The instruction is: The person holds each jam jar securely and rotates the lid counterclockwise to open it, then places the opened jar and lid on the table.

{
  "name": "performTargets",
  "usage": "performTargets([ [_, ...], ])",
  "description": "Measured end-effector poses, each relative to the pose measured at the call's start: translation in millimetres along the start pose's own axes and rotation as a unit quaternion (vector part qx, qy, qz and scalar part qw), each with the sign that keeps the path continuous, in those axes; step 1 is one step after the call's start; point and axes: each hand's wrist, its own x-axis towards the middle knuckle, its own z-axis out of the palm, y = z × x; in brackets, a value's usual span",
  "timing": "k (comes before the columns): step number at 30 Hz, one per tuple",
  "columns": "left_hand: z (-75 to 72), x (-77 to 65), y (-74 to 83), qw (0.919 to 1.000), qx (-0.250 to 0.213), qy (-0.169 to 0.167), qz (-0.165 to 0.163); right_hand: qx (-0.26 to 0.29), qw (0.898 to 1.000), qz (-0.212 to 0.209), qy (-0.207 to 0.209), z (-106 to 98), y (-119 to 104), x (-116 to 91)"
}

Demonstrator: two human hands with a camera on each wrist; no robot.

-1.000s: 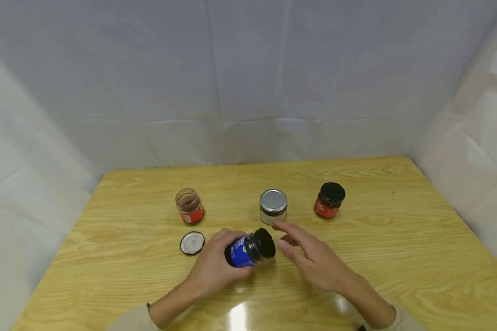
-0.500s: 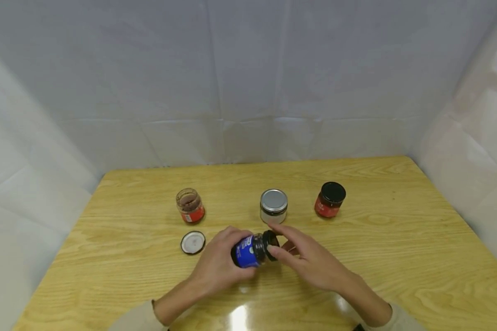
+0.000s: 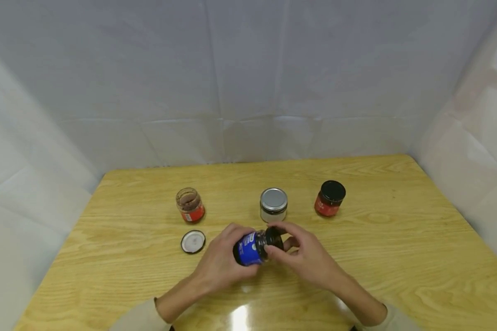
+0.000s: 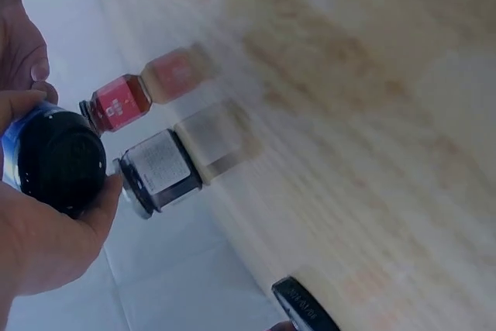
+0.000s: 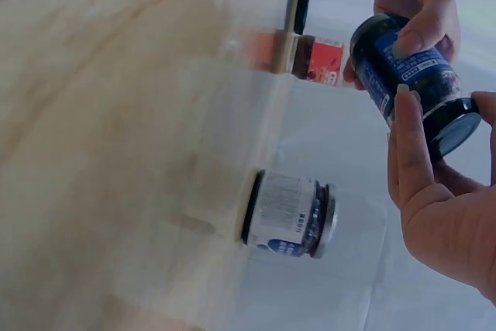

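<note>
The left hand grips the blue-labelled jar, with the fingers around the far side of the body and the thumb along the near side. The jar is tilted and held off the table, between the two hands: the dark base sits within the left hand, and the capped end points toward the right hand. The right hand pinches the black lid, thumb on the near side, fingers on the far side. The lid is seated on the jar's mouth.

Remaining items rest on the wood-grain table:
- Loose lid: just to the left of the left hand, pale inner face up.
- Uncapped red-labelled glass jar: upright, beyond the left hand and to its left, brown contents visible.
- Silver-lidded jar: upright, just beyond the right hand's fingers, pale label.
- Black-capped red-labelled jar: upright, beyond the right hand and slightly to its right.

A pale sleeve covers each forearm. A white sheet hangs behind the table.
</note>
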Motion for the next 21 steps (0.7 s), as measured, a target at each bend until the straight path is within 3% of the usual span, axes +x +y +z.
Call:
performTargets([
  [11,-2.1,0.1,-2.3,0.9996,0.001,-0.008,0.026,-0.013,0.999,-0.032,-0.017,-4.3,-1.1,-0.3],
  [16,-2.6,0.5,-1.9,0.9993,0.002,-0.014,0.034,-0.035,0.996,-0.071,-0.029,-7.4,1.5,-0.9],
  [21,-3.4,-0.2,-2.2,0.9986,0.000,-0.034,0.041,-0.056,0.989,-0.115,-0.069,-12.9,6.6,-1.3],
])
